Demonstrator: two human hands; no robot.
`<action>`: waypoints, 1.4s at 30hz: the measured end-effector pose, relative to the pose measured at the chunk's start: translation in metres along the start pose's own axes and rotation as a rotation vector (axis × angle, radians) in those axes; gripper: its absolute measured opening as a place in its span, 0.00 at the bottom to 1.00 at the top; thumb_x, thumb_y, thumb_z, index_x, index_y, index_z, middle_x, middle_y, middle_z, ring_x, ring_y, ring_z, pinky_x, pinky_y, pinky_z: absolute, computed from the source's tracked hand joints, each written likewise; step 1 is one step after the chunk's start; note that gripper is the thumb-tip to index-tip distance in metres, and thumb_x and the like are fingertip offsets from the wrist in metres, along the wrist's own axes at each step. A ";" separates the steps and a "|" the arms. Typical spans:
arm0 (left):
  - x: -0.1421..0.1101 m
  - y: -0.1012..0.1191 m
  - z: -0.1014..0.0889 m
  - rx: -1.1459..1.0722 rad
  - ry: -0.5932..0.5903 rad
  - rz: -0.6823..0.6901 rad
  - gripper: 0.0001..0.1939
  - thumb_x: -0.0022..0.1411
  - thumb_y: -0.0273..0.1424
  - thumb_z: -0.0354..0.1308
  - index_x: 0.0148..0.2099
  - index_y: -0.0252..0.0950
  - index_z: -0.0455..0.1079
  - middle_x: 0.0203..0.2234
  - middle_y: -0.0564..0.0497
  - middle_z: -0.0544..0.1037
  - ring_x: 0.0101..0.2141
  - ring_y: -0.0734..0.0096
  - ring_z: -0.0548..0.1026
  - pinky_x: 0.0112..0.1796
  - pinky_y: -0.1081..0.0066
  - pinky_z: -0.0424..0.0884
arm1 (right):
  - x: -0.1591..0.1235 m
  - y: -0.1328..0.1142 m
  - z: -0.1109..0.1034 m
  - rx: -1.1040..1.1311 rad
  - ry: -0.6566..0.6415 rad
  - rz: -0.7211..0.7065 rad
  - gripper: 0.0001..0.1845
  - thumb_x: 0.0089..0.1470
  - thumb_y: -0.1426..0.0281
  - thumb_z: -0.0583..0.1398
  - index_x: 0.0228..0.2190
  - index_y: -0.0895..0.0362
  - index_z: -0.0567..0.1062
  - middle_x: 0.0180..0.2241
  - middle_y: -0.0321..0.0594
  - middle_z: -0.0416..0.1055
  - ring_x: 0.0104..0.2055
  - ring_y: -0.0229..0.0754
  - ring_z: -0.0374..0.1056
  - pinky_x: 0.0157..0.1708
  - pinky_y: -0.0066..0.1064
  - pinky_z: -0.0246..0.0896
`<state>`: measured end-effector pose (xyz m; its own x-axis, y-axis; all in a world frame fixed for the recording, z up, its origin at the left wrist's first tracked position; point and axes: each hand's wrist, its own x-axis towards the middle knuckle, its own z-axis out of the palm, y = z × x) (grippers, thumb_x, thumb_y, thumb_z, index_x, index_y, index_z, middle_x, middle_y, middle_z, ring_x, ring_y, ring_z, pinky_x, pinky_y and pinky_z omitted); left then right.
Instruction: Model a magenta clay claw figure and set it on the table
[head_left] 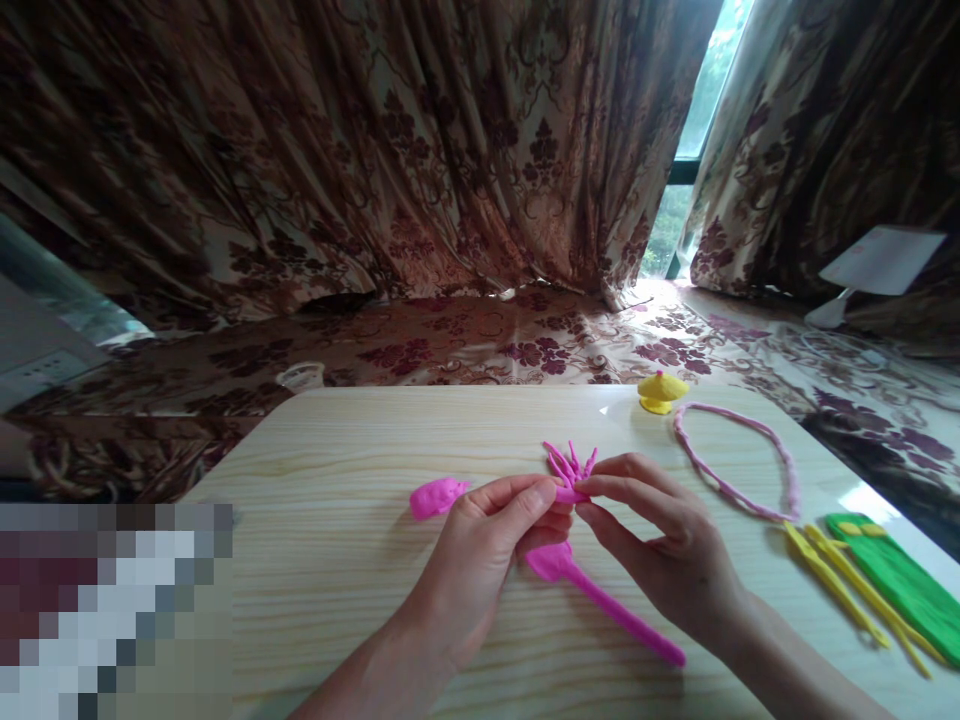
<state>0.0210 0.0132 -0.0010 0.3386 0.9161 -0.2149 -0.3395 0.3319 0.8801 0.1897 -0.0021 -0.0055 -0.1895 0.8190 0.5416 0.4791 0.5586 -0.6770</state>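
Observation:
Above the middle of the table, my left hand point(517, 510) pinches a pink clay piece point(571, 490) with several thin prongs fanning upward. The thumb and fingertips of my right hand point(667, 530) close on the right end of the same piece. Below my hands lies a pink clay shape point(615, 605) with a long straight handle and a wider head, the head partly hidden by my left hand. A pink clay lump point(435, 497) rests to the left of my left hand, its right end near my wrist.
On the pale wooden table point(337, 580) stand a yellow clay piece point(660, 392) at the back and a pink twisted loop point(787, 470) at right. Yellow clay strips point(836, 580) lie beside a green clay slab point(904, 590). A white lamp point(881, 262) stands behind, on patterned cloth.

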 end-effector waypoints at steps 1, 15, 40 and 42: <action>0.000 0.000 0.000 -0.004 -0.016 -0.005 0.11 0.55 0.33 0.59 0.38 0.32 0.75 0.29 0.46 0.78 0.34 0.69 0.73 0.42 0.65 0.69 | 0.000 0.000 0.000 0.005 -0.005 -0.001 0.13 0.51 0.75 0.60 0.41 0.56 0.73 0.37 0.43 0.69 0.39 0.42 0.66 0.36 0.33 0.65; -0.001 0.004 0.001 0.206 -0.049 -0.021 0.13 0.55 0.37 0.59 0.39 0.33 0.76 0.28 0.47 0.77 0.33 0.69 0.72 0.38 0.70 0.66 | -0.001 -0.001 0.001 0.005 -0.062 -0.036 0.15 0.51 0.74 0.60 0.43 0.54 0.72 0.38 0.43 0.68 0.39 0.43 0.65 0.37 0.36 0.65; 0.002 0.004 -0.003 0.314 0.037 0.027 0.14 0.54 0.39 0.58 0.34 0.32 0.75 0.27 0.47 0.77 0.31 0.69 0.72 0.37 0.70 0.66 | 0.002 0.002 -0.003 -0.021 -0.041 -0.029 0.13 0.51 0.74 0.60 0.41 0.55 0.72 0.37 0.42 0.69 0.40 0.42 0.66 0.38 0.34 0.64; 0.002 0.005 -0.005 0.302 0.045 0.040 0.14 0.55 0.39 0.57 0.32 0.32 0.75 0.27 0.47 0.76 0.31 0.68 0.72 0.38 0.69 0.66 | 0.002 0.003 -0.004 -0.018 -0.037 -0.030 0.09 0.52 0.76 0.59 0.37 0.55 0.73 0.35 0.41 0.69 0.38 0.41 0.66 0.36 0.33 0.64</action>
<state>0.0158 0.0180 0.0003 0.2883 0.9385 -0.1902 -0.0733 0.2197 0.9728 0.1937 0.0004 -0.0044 -0.2350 0.8064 0.5427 0.4877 0.5808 -0.6518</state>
